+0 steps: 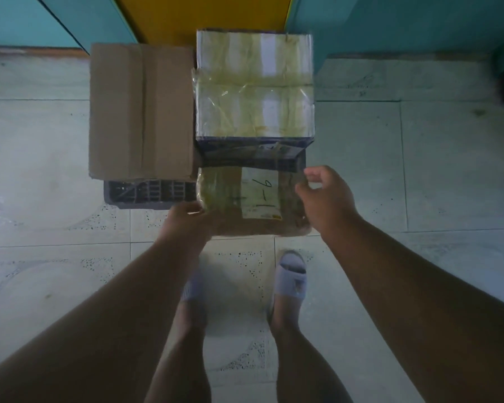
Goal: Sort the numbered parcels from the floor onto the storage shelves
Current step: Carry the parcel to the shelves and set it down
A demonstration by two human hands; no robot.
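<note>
A small taped parcel with a white label reading "1-6" sits low in front of me, between my hands. My left hand grips its near left corner, fingers curled under the edge. My right hand hovers at the parcel's right side with loosely curled fingers; whether it touches the parcel is unclear. Behind it stands a larger box wrapped in clear tape, with a dark blue front face. A plain brown carton lies to the left.
A dark plastic crate shows under the brown carton. Teal panels and a yellow panel rise behind the boxes. My feet in pale slippers stand on the pale tiled floor.
</note>
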